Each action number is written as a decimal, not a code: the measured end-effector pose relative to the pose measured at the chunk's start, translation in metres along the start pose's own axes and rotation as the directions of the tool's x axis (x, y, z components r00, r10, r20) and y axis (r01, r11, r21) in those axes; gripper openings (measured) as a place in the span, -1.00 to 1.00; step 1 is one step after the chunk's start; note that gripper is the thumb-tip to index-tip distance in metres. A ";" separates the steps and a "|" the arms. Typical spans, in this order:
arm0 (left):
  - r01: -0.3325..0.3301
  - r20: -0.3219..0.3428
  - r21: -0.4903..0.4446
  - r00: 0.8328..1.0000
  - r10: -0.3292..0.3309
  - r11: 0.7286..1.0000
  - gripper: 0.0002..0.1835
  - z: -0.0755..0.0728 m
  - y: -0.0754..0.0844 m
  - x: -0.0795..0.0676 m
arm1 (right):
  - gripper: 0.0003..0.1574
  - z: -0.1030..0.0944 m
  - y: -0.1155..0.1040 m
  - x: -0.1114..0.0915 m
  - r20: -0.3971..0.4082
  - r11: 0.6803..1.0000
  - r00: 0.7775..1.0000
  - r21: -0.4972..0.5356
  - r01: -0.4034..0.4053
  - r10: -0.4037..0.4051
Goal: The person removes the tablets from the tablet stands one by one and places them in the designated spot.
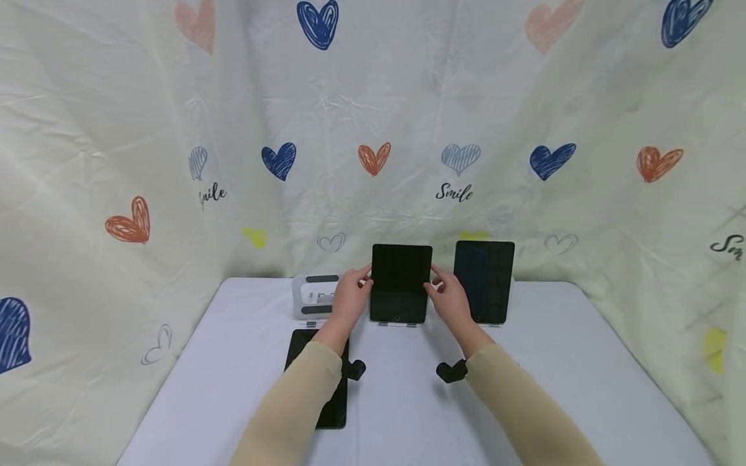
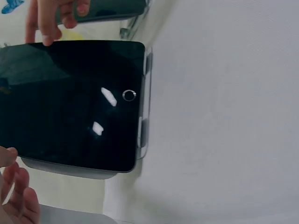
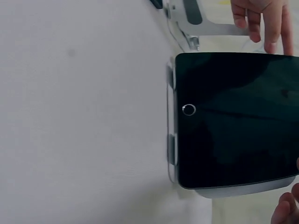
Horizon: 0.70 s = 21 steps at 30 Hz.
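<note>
A black tablet (image 1: pixel 402 283) stands upright against a light grey stand (image 2: pixel 70 169), its lower edge on the stand's lip and its home button at the bottom. My left hand (image 1: pixel 351 296) pinches its left side edge between thumb and fingers. On the opposite edge, my right hand (image 1: pixel 450 299) pinches it the same way, with thumb at the front. In the left wrist view the left thumb (image 2: pixel 8 156) lies right at the tablet's corner of the frame. Both hands sit around mid-height on the tablet.
To the right, a second tablet (image 1: pixel 484 282) leans on its own stand. A grey stand with dark pads (image 1: pixel 299 299) holds nothing at the left. Another black tablet (image 1: pixel 335 404) lies flat on the white table (image 1: pixel 198 388), partly under my left forearm. A heart-printed curtain (image 1: pixel 402 84) hangs behind.
</note>
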<state>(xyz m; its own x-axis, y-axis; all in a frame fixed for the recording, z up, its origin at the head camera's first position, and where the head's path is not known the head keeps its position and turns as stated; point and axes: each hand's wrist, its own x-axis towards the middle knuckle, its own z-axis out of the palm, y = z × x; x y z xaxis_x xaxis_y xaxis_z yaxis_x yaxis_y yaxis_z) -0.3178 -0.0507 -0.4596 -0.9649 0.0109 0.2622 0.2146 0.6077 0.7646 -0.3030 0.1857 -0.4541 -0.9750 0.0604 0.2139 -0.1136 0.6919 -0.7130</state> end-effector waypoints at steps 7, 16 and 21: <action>-0.034 -0.070 -0.021 0.997 0.032 0.999 -0.57 0.004 -0.007 -0.004 | -0.34 0.006 0.005 -0.006 -0.062 0.999 0.997 0.021 0.047 -0.046; -0.026 -0.093 -0.045 0.995 0.022 0.999 -0.57 0.004 -0.006 -0.008 | -0.38 0.006 0.006 -0.008 -0.094 0.997 0.995 0.065 0.031 -0.025; -0.038 -0.121 -0.069 0.992 0.029 0.997 -0.57 0.008 -0.010 -0.013 | -0.38 0.009 0.007 -0.011 -0.086 0.991 0.996 0.131 -0.023 0.034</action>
<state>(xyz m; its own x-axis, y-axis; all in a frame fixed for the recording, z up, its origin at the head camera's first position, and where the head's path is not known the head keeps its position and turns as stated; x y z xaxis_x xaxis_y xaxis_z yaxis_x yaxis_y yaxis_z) -0.3089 -0.0508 -0.4749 -0.9329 -0.0677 0.3537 0.2607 0.5506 0.7930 -0.2952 0.1835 -0.4676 -0.9583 0.1456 0.2459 -0.1152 0.5904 -0.7988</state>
